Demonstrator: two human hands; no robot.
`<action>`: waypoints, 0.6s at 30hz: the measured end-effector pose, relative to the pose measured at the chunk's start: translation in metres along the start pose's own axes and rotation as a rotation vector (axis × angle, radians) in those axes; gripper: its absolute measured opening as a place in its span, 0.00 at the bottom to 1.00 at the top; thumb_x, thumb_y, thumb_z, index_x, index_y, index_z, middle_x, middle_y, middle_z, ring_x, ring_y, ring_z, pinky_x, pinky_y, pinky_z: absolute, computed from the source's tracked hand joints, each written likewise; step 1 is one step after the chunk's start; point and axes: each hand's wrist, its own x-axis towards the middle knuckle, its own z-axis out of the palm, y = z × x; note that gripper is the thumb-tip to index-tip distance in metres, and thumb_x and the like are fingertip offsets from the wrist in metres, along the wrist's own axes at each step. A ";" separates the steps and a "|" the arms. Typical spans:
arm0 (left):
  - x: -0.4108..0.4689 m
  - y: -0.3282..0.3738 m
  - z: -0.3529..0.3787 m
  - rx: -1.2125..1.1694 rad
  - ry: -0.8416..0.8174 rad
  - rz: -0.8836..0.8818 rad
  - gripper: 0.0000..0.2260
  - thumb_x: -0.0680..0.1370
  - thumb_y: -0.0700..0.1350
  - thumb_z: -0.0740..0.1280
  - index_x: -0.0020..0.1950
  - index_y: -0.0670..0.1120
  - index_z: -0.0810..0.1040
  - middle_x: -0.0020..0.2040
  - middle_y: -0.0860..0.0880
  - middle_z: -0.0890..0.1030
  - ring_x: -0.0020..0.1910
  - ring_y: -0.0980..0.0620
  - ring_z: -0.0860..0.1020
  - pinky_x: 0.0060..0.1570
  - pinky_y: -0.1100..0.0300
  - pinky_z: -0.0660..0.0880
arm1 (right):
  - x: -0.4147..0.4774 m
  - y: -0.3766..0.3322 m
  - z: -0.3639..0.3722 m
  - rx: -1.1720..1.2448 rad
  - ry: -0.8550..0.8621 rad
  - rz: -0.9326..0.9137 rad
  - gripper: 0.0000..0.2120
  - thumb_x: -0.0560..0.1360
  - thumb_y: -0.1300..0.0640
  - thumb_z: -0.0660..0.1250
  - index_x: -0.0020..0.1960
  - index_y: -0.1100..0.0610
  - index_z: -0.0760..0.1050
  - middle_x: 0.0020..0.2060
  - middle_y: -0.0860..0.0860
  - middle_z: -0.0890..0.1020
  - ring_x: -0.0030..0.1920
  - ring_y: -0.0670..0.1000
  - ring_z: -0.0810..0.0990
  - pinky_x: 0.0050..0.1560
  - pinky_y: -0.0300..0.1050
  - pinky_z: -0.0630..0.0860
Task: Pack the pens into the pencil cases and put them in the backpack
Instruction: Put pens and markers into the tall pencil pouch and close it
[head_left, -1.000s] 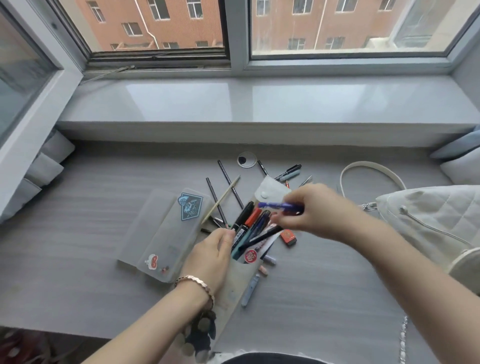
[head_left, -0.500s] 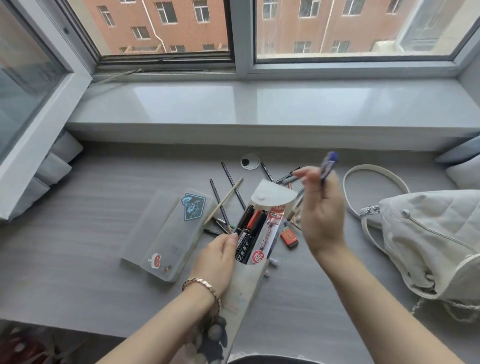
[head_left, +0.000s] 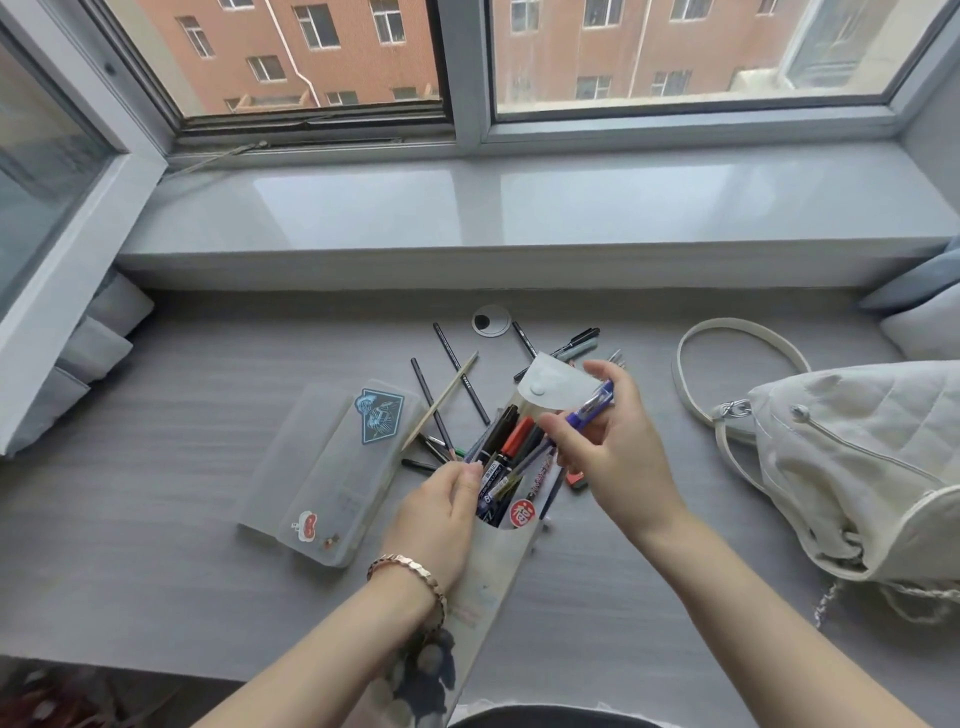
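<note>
Pens (head_left: 506, 457) fill the pouch (head_left: 493, 561); my left hand (head_left: 436, 519) grips its mouth, my right hand (head_left: 608, 447) pinches a blue pen (head_left: 589, 408) above it.

backpack (head_left: 852, 457) right of pencil cases (head_left: 332, 467)

right hand (head_left: 608, 447) gripping purple pen (head_left: 589, 408), pencil pouch (head_left: 498, 551)

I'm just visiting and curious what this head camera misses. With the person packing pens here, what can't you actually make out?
All from the head view:
- Lower half of the pens in the slim translucent flap pouch: hidden by its cloudy wall and the left hand.
- Contents of the frosted plastic pencil box with stickers: lid too cloudy.
- White quilted backpack: cut off by the right edge; its opening is not visible.
- Small red object behind the right hand: mostly covered.
</note>
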 end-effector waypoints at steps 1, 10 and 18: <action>0.000 0.000 0.000 0.009 -0.014 -0.003 0.13 0.78 0.55 0.54 0.42 0.53 0.75 0.38 0.53 0.80 0.42 0.51 0.77 0.38 0.59 0.69 | 0.003 0.000 -0.002 -0.028 -0.019 -0.003 0.22 0.70 0.60 0.71 0.52 0.40 0.65 0.37 0.48 0.79 0.29 0.39 0.77 0.32 0.33 0.73; -0.003 0.002 0.003 0.027 -0.031 -0.004 0.11 0.78 0.55 0.56 0.46 0.54 0.76 0.41 0.54 0.80 0.45 0.50 0.77 0.37 0.60 0.64 | -0.007 0.006 0.014 -0.345 -0.153 -0.045 0.28 0.66 0.54 0.74 0.63 0.52 0.66 0.41 0.45 0.78 0.40 0.44 0.77 0.44 0.33 0.72; -0.007 -0.001 0.000 -0.013 -0.037 -0.015 0.11 0.78 0.53 0.56 0.47 0.52 0.76 0.41 0.52 0.81 0.44 0.51 0.77 0.41 0.60 0.68 | -0.015 0.013 0.014 -0.807 -0.102 -0.354 0.29 0.72 0.48 0.67 0.69 0.56 0.64 0.61 0.52 0.75 0.66 0.53 0.68 0.70 0.51 0.57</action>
